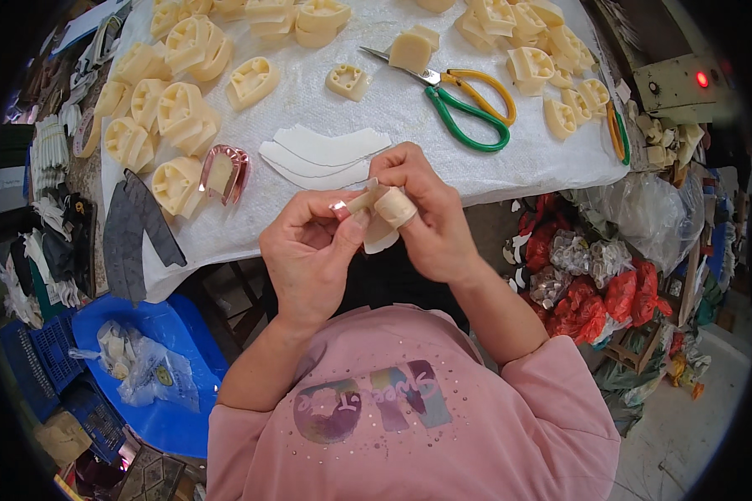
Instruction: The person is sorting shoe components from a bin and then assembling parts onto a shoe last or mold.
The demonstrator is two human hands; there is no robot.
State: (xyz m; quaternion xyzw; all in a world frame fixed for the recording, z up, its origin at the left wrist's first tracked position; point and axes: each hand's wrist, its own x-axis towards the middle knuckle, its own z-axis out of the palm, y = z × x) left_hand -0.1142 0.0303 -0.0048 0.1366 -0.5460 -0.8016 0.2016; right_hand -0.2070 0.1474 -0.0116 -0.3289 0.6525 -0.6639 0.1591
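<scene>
In front of my chest, at the table's front edge, my two hands meet on a small cream shoe heel (395,206). My right hand (434,221) grips it with thumb and fingers. My left hand (305,250) is closed, pinching a pale cover strip (361,200) against the heel; a shiny pink bit (340,210) shows at its fingers. A white flap (382,238) hangs below the heel. Fingers partly hide how these pieces join. Just beyond lie curved white cut pieces (326,159). A shiny pink-covered heel (226,173) stands to their left.
Several cream heels (188,117) cover the table's far left, others (530,68) the far right. Scissors (472,108) with green and yellow handles lie between. Dark grey cut pieces (128,242) hang over the left edge. A blue tub (163,334) stands lower left; red bags (572,305) lie lower right.
</scene>
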